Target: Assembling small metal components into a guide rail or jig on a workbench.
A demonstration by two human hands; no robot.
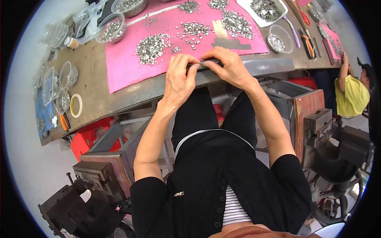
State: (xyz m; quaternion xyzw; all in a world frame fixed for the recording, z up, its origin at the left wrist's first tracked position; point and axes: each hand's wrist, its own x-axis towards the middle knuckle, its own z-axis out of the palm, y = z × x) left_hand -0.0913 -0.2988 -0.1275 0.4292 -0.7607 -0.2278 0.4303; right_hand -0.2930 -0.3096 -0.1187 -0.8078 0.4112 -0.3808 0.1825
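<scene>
At the table's near edge, my left hand [180, 75] and my right hand [231, 66] are closed on the two ends of a dark narrow bar [203, 66]. Thumbs and fingertips meet close together over its middle, and most of the bar is hidden under them. Just beyond my hands lies a pink mat [123, 73]. On it, a heap of small shiny metal pieces [152, 48] sits to the left, with a looser scatter [194, 29] in the middle. A flat dark grey strip [232, 45] and a tan piece [219, 29] lie beyond my right hand.
Clear tubs of metal parts [111, 31] and a white tray [283, 14] stand around the mat. Orange-handled pliers [306, 44] and a round container [280, 39] are at right. A tape roll [76, 105] lies left. Another person in yellow [351, 95] works far right.
</scene>
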